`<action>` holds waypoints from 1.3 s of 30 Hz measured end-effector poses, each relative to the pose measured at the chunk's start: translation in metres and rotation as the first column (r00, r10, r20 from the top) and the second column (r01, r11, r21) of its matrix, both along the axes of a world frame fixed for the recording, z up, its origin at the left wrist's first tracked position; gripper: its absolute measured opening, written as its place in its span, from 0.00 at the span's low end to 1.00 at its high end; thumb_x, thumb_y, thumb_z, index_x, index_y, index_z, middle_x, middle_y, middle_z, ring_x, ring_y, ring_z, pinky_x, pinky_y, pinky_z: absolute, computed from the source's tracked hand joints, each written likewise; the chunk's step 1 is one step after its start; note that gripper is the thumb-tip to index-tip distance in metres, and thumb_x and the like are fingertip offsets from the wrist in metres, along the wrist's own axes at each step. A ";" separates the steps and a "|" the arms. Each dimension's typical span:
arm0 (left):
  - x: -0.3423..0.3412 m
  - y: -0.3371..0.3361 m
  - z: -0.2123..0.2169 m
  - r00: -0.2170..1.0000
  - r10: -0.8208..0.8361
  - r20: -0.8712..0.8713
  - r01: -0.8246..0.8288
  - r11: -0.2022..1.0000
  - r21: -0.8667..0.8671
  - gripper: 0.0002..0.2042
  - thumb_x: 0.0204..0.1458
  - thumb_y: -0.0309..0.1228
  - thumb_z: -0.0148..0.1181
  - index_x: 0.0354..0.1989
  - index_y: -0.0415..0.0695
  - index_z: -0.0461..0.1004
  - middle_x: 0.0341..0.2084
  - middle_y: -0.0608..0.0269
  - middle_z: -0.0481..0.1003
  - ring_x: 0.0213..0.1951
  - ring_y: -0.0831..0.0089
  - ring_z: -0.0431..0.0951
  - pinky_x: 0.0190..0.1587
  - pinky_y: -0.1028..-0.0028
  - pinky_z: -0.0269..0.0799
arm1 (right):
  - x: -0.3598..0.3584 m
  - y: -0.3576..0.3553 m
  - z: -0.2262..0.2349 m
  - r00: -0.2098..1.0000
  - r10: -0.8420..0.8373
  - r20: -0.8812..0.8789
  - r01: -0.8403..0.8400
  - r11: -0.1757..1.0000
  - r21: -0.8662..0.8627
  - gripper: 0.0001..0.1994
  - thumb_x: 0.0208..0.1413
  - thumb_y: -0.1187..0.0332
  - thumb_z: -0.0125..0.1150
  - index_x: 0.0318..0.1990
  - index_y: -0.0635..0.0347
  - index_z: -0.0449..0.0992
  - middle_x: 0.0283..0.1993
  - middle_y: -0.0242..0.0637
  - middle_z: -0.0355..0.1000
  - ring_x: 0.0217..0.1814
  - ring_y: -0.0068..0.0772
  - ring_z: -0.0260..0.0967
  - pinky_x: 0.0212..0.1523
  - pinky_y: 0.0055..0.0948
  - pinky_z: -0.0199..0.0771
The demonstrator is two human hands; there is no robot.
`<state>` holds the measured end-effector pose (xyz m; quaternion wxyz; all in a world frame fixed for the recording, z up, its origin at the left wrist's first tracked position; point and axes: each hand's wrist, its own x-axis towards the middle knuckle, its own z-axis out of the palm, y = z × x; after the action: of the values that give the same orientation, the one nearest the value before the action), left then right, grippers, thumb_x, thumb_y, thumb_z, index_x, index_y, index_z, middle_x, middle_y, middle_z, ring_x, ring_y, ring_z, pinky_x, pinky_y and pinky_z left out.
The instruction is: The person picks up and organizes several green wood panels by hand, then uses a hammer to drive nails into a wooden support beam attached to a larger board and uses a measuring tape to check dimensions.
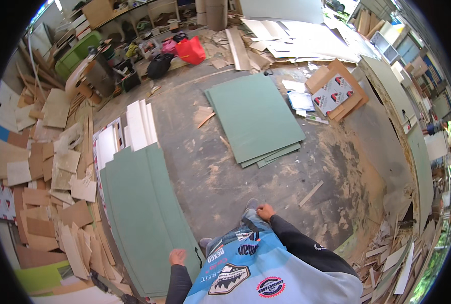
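Note:
My left hand [177,257] hangs over the near right part of a long stack of green boards [142,202]; its fingers are loosely bent, with nothing seen in them. Whether it touches the boards I cannot tell. In front of my right thigh is my right hand [266,212], its fingers slightly bent and holding nothing visible. Ahead on the floor lies a second stack of large green boards [253,116], its lower sheets sticking out at the near edge. Both hands are away from that stack.
White boards [141,124] lie beyond the left stack. Wood offcuts [73,218] crowd the far left. A thin strip [311,193] lies on the dusty floor. Cardboard with a printed sheet [333,95] rests at right, near a long bench-like panel [402,116]. Bags [190,50] sit at the back.

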<state>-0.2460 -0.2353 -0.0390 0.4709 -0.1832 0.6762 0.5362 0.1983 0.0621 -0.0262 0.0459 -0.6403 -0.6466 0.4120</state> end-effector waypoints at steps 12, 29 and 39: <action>0.146 0.246 0.022 0.969 -0.247 0.021 0.243 0.962 0.125 0.17 0.54 0.30 0.51 0.51 0.38 0.65 0.37 0.47 0.73 0.39 0.51 0.78 0.43 0.51 0.74 | 0.203 0.116 -0.030 0.701 -0.675 -0.230 0.605 0.733 -0.311 0.10 0.56 0.68 0.51 0.37 0.63 0.75 0.28 0.39 0.75 0.25 0.30 0.75 0.23 0.29 0.73; 0.207 0.475 -0.055 0.881 -0.463 0.098 0.469 0.881 -0.055 0.17 0.56 0.32 0.49 0.51 0.35 0.64 0.41 0.45 0.72 0.41 0.50 0.76 0.43 0.53 0.75 | 0.288 0.214 -0.027 0.318 -0.947 -0.044 0.756 0.281 -0.591 0.13 0.55 0.65 0.53 0.44 0.62 0.74 0.36 0.40 0.76 0.34 0.36 0.76 0.32 0.36 0.77; 0.317 0.578 -0.163 0.947 -0.116 0.299 0.128 0.992 -0.018 0.30 0.56 0.36 0.51 0.63 0.34 0.51 0.58 0.39 0.60 0.58 0.48 0.65 0.58 0.49 0.65 | 0.378 0.360 -0.190 0.493 -0.870 0.007 0.776 0.437 -0.454 0.16 0.51 0.54 0.63 0.35 0.58 0.77 0.31 0.33 0.74 0.33 0.27 0.70 0.33 0.34 0.70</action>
<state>0.0707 0.3423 -0.2023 0.5958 -0.2283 0.6177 0.4597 0.5765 0.4221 -0.2159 0.1842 -0.8167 -0.1400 0.5286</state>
